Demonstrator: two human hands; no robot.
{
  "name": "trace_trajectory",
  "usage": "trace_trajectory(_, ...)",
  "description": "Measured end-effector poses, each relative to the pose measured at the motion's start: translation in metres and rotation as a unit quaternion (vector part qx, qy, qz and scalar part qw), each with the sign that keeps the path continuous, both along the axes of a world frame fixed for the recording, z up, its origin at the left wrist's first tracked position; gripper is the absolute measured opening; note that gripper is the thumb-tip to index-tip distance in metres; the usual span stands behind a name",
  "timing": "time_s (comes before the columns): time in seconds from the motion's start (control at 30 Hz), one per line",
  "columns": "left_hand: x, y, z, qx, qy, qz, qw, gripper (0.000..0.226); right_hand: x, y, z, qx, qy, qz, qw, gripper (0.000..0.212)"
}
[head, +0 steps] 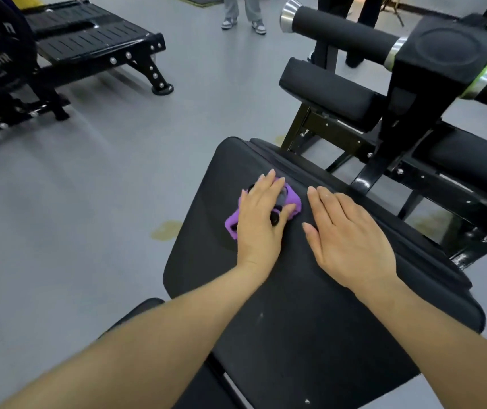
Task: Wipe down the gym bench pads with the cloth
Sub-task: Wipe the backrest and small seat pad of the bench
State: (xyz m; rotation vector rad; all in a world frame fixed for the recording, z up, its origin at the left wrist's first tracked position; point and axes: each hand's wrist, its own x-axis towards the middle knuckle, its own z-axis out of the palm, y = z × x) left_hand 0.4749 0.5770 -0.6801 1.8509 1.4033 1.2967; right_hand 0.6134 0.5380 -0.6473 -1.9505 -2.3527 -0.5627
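A wide black padded bench pad of smooth, faintly sheened vinyl fills the near right of the view, its rounded corners toward the left and a few small pale specks on its near part. On its far half lies a small purple cloth, bunched into a rumpled pad with dark patches showing through its folds; only its edges show, far, right and left of the palm covering it.

The left hand lies flat on top of the purple cloth, fingers straight and slightly spread, pointing away, pressing it onto the pad rather than curling round it. The right hand rests just to the right of the cloth, palm down on the bare vinyl, fingers straight and together, thumb out toward the cloth but apart from it; it holds nothing.

Beyond the pad, to the far right, stand a black steel frame, a smaller black cushion and a black foam roller with a shiny metal end cap. A black slatted machine platform sits far left on the grey floor, which has a yellowish stain just left of the pad. Two people's legs show at the far edge.
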Motion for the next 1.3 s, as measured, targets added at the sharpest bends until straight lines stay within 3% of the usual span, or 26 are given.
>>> trace_trajectory(0.2, -0.004, 0.073, 0.024, -0.027, -0.003, 0.14, 0.99, 0.042, -0.001, 0.0, -0.001, 0.022, 0.0, 0.002, 1.0, 0.058)
trace_trajectory(0.4, 0.01, -0.013, -0.001, 0.015, 0.014, 0.029, 0.999, 0.045, 0.0, -0.001, -0.002, 0.014, 0.008, 0.0, 1.0, 0.058)
trace_trajectory(0.5, -0.013, 0.016, -0.001, 0.032, 0.068, -0.023, 0.997, 0.047, -0.001, -0.001, -0.002, 0.024, 0.005, 0.001, 1.0, 0.058)
trace_trajectory(0.67, -0.034, 0.065, 0.005, -0.044, 0.016, 0.138, 0.989, 0.045, -0.001, 0.0, -0.002, 0.025, -0.005, 0.006, 1.0, 0.059)
trace_trajectory(0.87, -0.017, -0.025, -0.026, -0.013, 0.046, 0.062, 0.997, 0.05, -0.002, 0.0, 0.001, 0.01, -0.012, -0.008, 1.0, 0.06)
trace_trajectory(0.93, -0.03, -0.013, -0.028, 0.006, 0.068, 0.031, 0.997, 0.05, -0.004, 0.0, 0.001, 0.008, -0.019, -0.009, 1.0, 0.061)
trace_trajectory(1.1, -0.064, 0.048, -0.025, -0.046, 0.029, 0.084, 0.995, 0.048, -0.008, -0.002, 0.004, 0.041, -0.026, -0.013, 0.999, 0.061)
trace_trajectory(1.23, -0.055, 0.024, -0.031, -0.049, 0.015, 0.121, 0.991, 0.051, -0.038, 0.002, -0.009, 0.051, -0.01, -0.03, 0.998, 0.062)
trace_trajectory(1.3, -0.062, -0.005, -0.047, -0.054, 0.021, 0.092, 0.994, 0.052, -0.045, 0.005, -0.018, 0.047, -0.025, -0.038, 0.998, 0.065)
